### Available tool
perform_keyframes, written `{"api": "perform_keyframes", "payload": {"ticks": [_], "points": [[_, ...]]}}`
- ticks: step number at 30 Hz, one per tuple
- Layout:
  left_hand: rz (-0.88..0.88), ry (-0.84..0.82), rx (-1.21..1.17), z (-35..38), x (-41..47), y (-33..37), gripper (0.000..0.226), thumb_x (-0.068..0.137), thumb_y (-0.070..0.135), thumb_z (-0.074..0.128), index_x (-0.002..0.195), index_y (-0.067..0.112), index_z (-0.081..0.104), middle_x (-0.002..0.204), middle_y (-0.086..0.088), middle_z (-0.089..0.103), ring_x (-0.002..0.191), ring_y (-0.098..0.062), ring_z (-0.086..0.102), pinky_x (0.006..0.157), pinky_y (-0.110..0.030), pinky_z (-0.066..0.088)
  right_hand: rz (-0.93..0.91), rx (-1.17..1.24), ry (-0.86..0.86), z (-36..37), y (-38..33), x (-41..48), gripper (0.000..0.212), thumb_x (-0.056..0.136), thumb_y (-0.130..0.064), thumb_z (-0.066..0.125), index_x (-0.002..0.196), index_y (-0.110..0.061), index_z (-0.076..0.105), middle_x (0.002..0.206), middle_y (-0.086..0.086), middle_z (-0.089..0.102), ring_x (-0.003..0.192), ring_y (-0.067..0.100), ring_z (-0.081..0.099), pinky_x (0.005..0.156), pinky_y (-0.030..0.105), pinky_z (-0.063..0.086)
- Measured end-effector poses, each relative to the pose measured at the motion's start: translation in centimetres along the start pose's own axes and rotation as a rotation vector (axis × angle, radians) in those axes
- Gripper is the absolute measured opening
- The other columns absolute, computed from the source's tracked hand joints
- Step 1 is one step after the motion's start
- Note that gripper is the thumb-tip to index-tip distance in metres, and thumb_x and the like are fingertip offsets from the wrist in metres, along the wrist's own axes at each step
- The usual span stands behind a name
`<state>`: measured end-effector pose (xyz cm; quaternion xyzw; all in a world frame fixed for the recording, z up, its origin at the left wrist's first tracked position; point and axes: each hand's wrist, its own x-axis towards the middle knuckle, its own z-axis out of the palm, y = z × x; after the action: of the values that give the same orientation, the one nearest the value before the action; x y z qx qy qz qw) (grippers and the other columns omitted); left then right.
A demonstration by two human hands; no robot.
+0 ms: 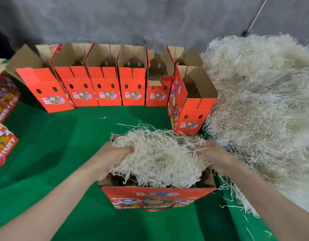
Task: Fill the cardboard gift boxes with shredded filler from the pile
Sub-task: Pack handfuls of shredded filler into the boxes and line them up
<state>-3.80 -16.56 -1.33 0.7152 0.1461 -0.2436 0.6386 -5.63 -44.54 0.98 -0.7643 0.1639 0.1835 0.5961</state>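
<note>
A red cardboard gift box [157, 197] stands open right in front of me on the green cloth. A bundle of pale shredded filler [159, 157] sits in its mouth and bulges above the rim. My left hand [112, 153] grips the bundle's left side, its fingers buried in the strands. On the bundle's right side, my right hand [214, 153] holds it, with strands over its fingers. The big pile of filler [265, 105] lies to the right.
Several open red boxes [106, 84] stand in a row at the back; one more [190, 105] stands nearer, beside the pile. Flat printed boxes [2, 136] lie at the left edge. Green cloth [54, 145] covers the table. A grey backdrop hangs behind.
</note>
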Motion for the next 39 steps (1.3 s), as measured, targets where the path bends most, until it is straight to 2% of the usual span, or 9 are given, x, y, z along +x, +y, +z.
{"api": "perform_keyframes", "payload": {"ticks": [3, 5, 9, 13, 17, 22, 29, 35, 39], "points": [[-0.048, 0.019, -0.018, -0.6, -0.3, 0.3, 0.124, 0.043, 0.039, 0.077, 0.146, 0.015, 0.013, 0.153, -0.007, 0.018, 0.138, -0.025, 0.021, 0.112, -0.048, 0.015, 0.003, 0.075, 0.055, -1.1, 0.0, 0.0, 0.032, 0.089, -0.016, 0.058, 0.115, -0.004, 0.044, 0.11, 0.003, 0.053, 0.089, 0.009, 0.052, 0.108, 0.046, 0.025], [-0.04, -0.062, -0.024, 0.4, -0.4, 0.7, 0.111, 0.043, 0.038, 0.083, 0.136, 0.009, 0.031, 0.148, -0.007, 0.032, 0.131, -0.022, 0.035, 0.11, -0.044, 0.021, 0.005, 0.054, 0.003, -0.3, -0.2, 0.2, 0.017, 0.092, -0.015, 0.053, 0.107, -0.008, 0.049, 0.088, 0.01, 0.06, 0.1, 0.008, 0.047, 0.099, 0.043, 0.04], [-0.05, -0.321, 0.037, 4.2, -0.6, 0.7, 0.089, 0.034, 0.044, 0.088, 0.113, 0.016, 0.058, 0.122, -0.006, 0.062, 0.113, -0.023, 0.056, 0.106, -0.041, 0.035, -0.054, 0.075, -0.173, 3.0, -0.5, 0.1, 0.019, 0.094, 0.001, 0.043, 0.093, -0.013, 0.056, 0.069, -0.002, 0.062, 0.053, 0.004, 0.06, 0.054, 0.019, 0.052], [-0.006, -0.144, -0.008, 5.3, 0.9, 0.4, 0.027, 0.068, -0.005, 0.067, 0.093, 0.007, 0.066, 0.095, -0.013, 0.07, 0.088, -0.026, 0.066, 0.087, -0.035, 0.052, 0.024, 0.306, -0.3, 2.7, -0.4, -0.5, 0.009, 0.083, -0.008, 0.059, 0.076, -0.014, 0.059, 0.074, -0.002, 0.063, 0.068, 0.009, 0.06, 0.068, 0.025, 0.051], [-0.035, -0.048, -0.095, 3.1, 1.4, 0.3, 0.031, 0.075, -0.01, 0.049, 0.082, 0.01, 0.071, 0.079, -0.008, 0.071, 0.068, -0.018, 0.066, 0.058, -0.024, 0.052, 0.048, 0.461, -0.264, 1.3, 0.2, -0.4, 0.029, 0.077, 0.009, 0.06, 0.081, -0.019, 0.054, 0.073, -0.004, 0.073, 0.071, 0.005, 0.069, 0.067, 0.027, 0.054], [-0.16, -0.294, -0.217, 2.4, 1.8, 0.0, 0.022, 0.076, 0.003, 0.056, 0.087, 0.013, 0.073, 0.084, -0.009, 0.073, 0.079, -0.023, 0.069, 0.079, -0.037, 0.05, -0.018, 0.174, -0.101, 3.5, 1.0, 0.1, 0.017, 0.089, 0.001, 0.055, 0.105, -0.001, 0.06, 0.092, 0.008, 0.069, 0.072, 0.013, 0.063, 0.061, 0.027, 0.049], [-0.135, -0.113, -0.061, 4.0, 2.0, 0.9, 0.025, 0.089, -0.001, 0.048, 0.072, 0.005, 0.065, 0.065, -0.01, 0.066, 0.056, -0.021, 0.063, 0.055, -0.025, 0.052, 0.075, 0.228, -0.309, 4.2, 0.1, 0.0, 0.019, 0.084, 0.002, 0.057, 0.102, 0.007, 0.057, 0.09, 0.012, 0.062, 0.058, 0.013, 0.049, 0.045, 0.02, 0.04], [-0.129, -0.025, -0.096, 1.5, 1.7, 0.7, 0.022, 0.091, 0.002, 0.045, 0.078, 0.003, 0.063, 0.068, -0.011, 0.065, 0.055, -0.02, 0.063, 0.044, -0.023, 0.052, 0.126, 0.259, -0.173, -0.8, 0.6, -0.4, 0.028, 0.086, 0.004, 0.042, 0.061, -0.007, 0.048, 0.054, 0.003, 0.057, 0.044, 0.009, 0.05, 0.044, 0.02, 0.043], [-0.159, -0.007, -0.036, 1.5, 1.6, 0.9, 0.023, 0.092, 0.009, 0.047, 0.11, 0.002, 0.059, 0.113, -0.019, 0.061, 0.109, -0.029, 0.059, 0.095, -0.044, 0.047, 0.137, 0.454, -0.076, -1.2, 0.1, 0.1, 0.025, 0.093, -0.004, 0.035, 0.074, -0.006, 0.05, 0.069, 0.011, 0.069, 0.076, 0.027, 0.066, 0.055, 0.041, 0.054]]}}
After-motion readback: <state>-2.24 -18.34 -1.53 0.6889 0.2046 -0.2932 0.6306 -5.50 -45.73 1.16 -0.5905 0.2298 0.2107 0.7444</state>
